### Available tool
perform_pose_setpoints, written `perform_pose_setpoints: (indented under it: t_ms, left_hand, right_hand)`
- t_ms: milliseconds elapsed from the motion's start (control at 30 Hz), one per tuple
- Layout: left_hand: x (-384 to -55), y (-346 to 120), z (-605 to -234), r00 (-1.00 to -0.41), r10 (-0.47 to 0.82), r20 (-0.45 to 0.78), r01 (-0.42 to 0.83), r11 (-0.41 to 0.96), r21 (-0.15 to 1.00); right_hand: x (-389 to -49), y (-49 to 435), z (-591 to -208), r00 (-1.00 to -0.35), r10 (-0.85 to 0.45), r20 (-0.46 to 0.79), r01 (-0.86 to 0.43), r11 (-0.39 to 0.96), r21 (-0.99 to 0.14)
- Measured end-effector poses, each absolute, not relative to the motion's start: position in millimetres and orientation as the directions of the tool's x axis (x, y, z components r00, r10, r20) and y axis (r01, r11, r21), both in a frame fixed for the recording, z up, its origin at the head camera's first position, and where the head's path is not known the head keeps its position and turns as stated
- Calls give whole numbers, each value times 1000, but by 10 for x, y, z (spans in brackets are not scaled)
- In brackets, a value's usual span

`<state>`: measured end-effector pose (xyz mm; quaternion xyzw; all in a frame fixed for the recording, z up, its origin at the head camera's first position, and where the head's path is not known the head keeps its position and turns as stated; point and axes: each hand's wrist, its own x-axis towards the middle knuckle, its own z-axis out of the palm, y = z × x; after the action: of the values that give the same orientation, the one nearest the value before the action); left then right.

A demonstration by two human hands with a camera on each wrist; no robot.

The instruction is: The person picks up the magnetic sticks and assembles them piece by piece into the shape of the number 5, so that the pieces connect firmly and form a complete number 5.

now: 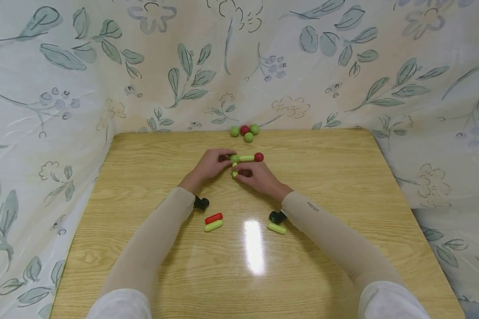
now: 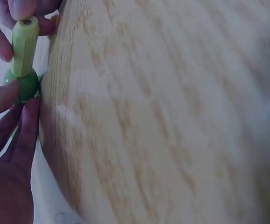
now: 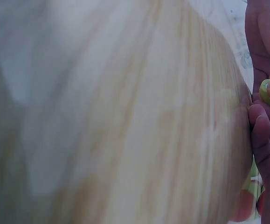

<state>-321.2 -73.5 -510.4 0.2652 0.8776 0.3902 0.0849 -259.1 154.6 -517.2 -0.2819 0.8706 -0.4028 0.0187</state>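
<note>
My left hand (image 1: 212,164) pinches a green ball (image 1: 234,158) between thumb and fingers. From that ball a ridged yellow-green rod (image 1: 246,158) runs right to a red ball (image 1: 258,157). My right hand (image 1: 259,176) pinches a second yellow-green rod (image 1: 234,173), which points from the green ball towards me. In the left wrist view this rod (image 2: 25,49) meets the green ball (image 2: 28,87); whether it is seated in it I cannot tell. Only the rod's tip (image 3: 265,92) shows between fingers in the right wrist view.
Behind the hands, several loose balls, green (image 1: 249,137) and red (image 1: 245,130), lie by the table's back edge. Nearer me are a red rod (image 1: 213,218), a yellow-green rod (image 1: 213,226) beside it, and another yellow-green rod (image 1: 277,228) to the right. Patterned cloth (image 1: 239,88) hangs behind the table.
</note>
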Motion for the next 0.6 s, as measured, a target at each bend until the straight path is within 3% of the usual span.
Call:
perform_pose_setpoints:
  t_ms: [233,600]
  left_hand:
    - [-3191,-716,-5120,-844,534,54,395,550,736]
    - [-3204,-668,-5121,-801,588,108,527,609,593]
  right_hand:
    - [-2593,1542,-5179,-851,-495,176,-452,520,-724]
    - [-2588,1560,-5178,-852,-493,176,-447,510,-734]
